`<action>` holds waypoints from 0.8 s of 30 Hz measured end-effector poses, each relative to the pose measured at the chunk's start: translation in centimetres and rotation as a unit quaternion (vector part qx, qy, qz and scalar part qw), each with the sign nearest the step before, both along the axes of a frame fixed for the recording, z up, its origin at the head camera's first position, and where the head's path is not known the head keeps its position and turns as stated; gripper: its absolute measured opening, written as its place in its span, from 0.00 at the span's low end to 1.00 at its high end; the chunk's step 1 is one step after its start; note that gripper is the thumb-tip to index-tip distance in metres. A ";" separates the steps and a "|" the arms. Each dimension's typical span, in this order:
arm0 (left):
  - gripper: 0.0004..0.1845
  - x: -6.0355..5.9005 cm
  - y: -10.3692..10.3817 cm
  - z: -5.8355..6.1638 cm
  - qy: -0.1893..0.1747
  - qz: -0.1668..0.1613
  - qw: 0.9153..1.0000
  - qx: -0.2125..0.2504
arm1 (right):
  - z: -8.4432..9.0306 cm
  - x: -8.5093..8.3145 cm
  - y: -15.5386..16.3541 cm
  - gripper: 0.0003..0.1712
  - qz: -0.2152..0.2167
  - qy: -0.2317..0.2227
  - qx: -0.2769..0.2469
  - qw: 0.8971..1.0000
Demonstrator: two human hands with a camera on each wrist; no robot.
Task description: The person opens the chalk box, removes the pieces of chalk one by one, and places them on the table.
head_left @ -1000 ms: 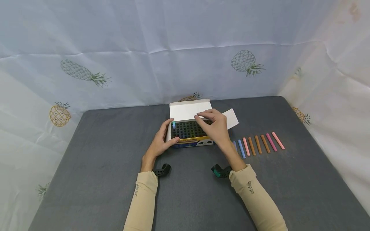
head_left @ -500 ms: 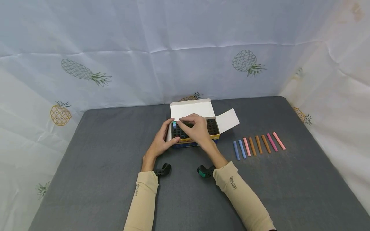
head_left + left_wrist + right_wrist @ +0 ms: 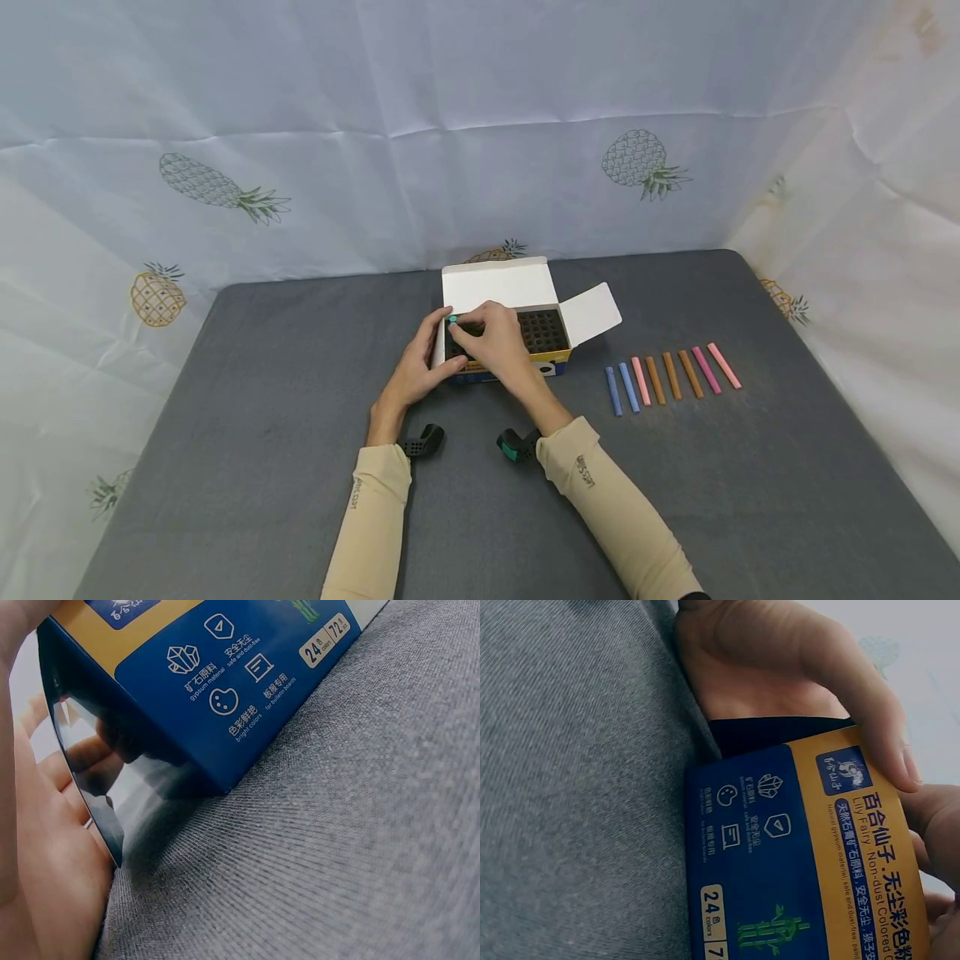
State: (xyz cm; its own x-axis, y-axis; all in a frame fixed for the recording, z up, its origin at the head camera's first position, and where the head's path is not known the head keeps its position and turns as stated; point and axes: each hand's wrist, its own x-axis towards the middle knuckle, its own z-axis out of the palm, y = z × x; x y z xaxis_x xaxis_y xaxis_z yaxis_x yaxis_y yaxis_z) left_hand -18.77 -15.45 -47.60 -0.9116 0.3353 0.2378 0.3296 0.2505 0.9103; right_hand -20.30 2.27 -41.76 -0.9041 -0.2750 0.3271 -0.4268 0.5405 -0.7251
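An open chalk box (image 3: 551, 367) with a blue and yellow front sits near the table's back, its tray full of round holes. My left hand (image 3: 412, 360) grips the box's left end, thumb at the front edge; the left wrist view shows this hand beside the box's loose side flap (image 3: 90, 780). Reaching over the tray, my right hand (image 3: 498, 340) pinches at a blue chalk stick in the leftmost column, which its fingertips now hide. Just behind those fingertips shows the top of a teal chalk stick (image 3: 453, 318).
Right of the box, several chalk sticks lie in a slanted row, among them a blue stick (image 3: 613, 392), a brown stick (image 3: 672, 376) and a pink stick (image 3: 723, 367). The white lid (image 3: 498, 283) stands raised behind the tray; a white flap (image 3: 591, 314) juts right.
My right hand has moved left across the tray to its left end, and its fingertips now cover the blue chalk top. My left hand stays on the box.
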 end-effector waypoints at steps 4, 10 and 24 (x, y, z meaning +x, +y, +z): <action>0.43 0.8 0.3 1.7 -0.005 0.000 1.000 -0.004 | -0.2 0.1 -0.1 0.10 -0.003 0.002 0.020 1.000; 0.42 1.6 0.5 3.4 -0.005 0.000 1.000 0.000 | -0.4 0.0 -0.4 0.10 -0.008 0.017 0.016 1.000; 0.42 1.4 0.5 3.2 0.004 -0.012 1.000 0.006 | 0.0 -0.3 -0.4 0.11 0.015 0.035 -0.093 0.995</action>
